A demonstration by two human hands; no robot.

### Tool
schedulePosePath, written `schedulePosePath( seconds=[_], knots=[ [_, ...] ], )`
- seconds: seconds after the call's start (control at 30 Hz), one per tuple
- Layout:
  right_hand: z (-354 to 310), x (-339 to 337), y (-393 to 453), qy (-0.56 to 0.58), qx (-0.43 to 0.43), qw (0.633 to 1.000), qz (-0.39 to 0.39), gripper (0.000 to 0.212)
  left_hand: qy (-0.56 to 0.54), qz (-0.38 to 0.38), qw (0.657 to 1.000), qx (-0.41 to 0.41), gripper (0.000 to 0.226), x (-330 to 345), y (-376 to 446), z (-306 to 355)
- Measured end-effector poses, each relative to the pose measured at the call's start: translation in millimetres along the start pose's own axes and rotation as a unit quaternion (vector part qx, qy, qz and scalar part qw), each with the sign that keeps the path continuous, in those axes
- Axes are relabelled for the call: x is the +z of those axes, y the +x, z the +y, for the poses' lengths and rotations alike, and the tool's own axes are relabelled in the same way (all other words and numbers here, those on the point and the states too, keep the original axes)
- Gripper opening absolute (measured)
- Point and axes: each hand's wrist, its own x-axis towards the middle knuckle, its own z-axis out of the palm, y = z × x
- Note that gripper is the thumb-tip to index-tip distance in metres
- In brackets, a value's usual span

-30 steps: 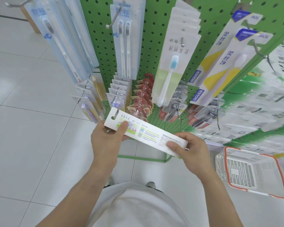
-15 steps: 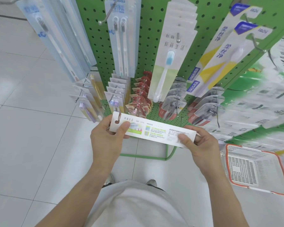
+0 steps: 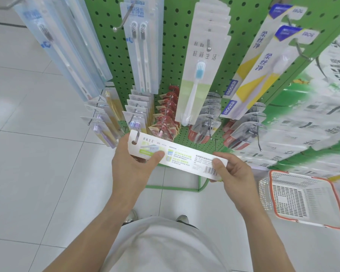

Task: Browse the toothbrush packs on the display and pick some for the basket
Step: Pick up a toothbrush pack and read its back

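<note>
1. A shopper holds a white toothbrush pack (image 3: 182, 157) back side up with both hands, in front of a green pegboard display (image 3: 177, 61).
2. The left hand (image 3: 133, 165) grips the pack's hanger-hole end, thumb pressed on the printed face and fingers curled beneath.
3. The right hand (image 3: 234, 173) pinches the opposite end beside the barcode, thumb on top, fingers wrapped under the card.
4. The pack runs slantwise between the two hands, its left end higher and closer to the display, its right end lower and nearer the shopper.
5. Just beyond the hands, lower hooks carry rows of small packs: purple-brush packs (image 3: 134, 122) past the left hand, red packs (image 3: 166, 116) past the middle of the held card, and clear blister packs (image 3: 208, 118) past the right hand.
6. Higher up hangs a matching stack of white packs with a blue-bristled brush (image 3: 200, 75), with a twin-brush pack (image 3: 140, 46) to its left and yellow-and-blue packs (image 3: 263, 65) to its right.
7. A white basket with an orange rim (image 3: 334, 195) sits on the tiled floor (image 3: 37, 173), to the right of the right hand and well apart from it.
</note>
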Motion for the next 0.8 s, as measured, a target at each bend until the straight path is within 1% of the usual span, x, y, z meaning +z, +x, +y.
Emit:
schedulePosePath(
  seconds=[0.1,0.2,0.33,0.4,0.5,0.6,0.67,0.7,0.73,0.8],
  knots=[
    [1,3,-3,-0.027,-0.002,0.999,-0.019,0.023,-0.005,0.007,1.000,0.002,0.059,-2,0,-1],
    [1,4,-4,-0.022,0.001,0.999,-0.023,0.029,-0.002,0.012,1.000,0.000,0.058,-5,0,-4],
    [-3,0,-2,0.009,0.001,1.000,-0.021,0.027,0.000,0.013,1.000,0.004,0.047,-6,-2,-8],
    [-4,-2,-2,0.012,0.003,0.999,-0.030,0.026,0.001,0.015,1.000,-0.002,0.046,-7,-3,-10],
    [-4,-2,-2,0.022,0.015,0.998,-0.061,0.025,0.017,0.015,1.000,-0.011,0.048,-10,-2,-14],
    [0,-1,-3,0.002,0.021,0.996,-0.085,0.026,0.035,0.017,0.999,-0.006,0.051,-13,-1,-17],
    [1,0,-4,-0.007,0.022,0.996,-0.085,0.027,0.056,0.019,0.998,-0.008,0.067,-13,-2,-18],
    [0,0,-5,-0.006,0.022,0.996,-0.082,0.026,0.084,0.023,0.996,0.004,0.078,-14,-2,-20],
    [0,1,-5,-0.004,0.022,0.997,-0.079,0.026,0.124,0.032,0.991,0.034,0.082,-13,-2,-24],
    [-2,3,-8,0.006,0.023,0.997,-0.071,0.024,0.210,0.048,0.969,0.124,0.075,-9,-3,-29]
  ],
)
